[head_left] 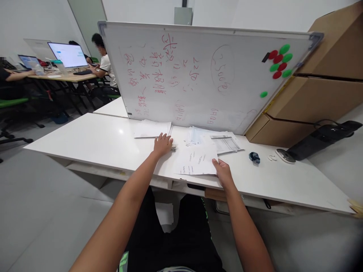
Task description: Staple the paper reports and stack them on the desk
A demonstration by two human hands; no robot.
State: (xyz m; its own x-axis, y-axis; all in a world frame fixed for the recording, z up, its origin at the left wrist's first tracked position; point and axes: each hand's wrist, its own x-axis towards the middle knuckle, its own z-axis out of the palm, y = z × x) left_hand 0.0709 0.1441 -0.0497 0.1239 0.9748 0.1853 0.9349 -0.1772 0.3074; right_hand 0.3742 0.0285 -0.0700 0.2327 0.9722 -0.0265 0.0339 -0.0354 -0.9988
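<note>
My left hand (pixel 162 144) rests on the white table (pixel 93 139), fingers curled over a small metallic object (pixel 172 148) that I cannot make out. My right hand (pixel 223 172) pinches the lower right corner of a printed sheet (pixel 197 160) lying near the table's front edge. Behind that sheet lies a fanned stack of printed papers (pixel 215 139). Another white sheet (pixel 151 128) lies just beyond my left hand, against the whiteboard.
A large whiteboard (pixel 198 75) with red writing and red and green magnets leans on cardboard boxes (pixel 320 102). A small dark blue object (pixel 254 157), white earbuds (pixel 272 158) and a black device (pixel 320 139) sit at right. People work at desks far left.
</note>
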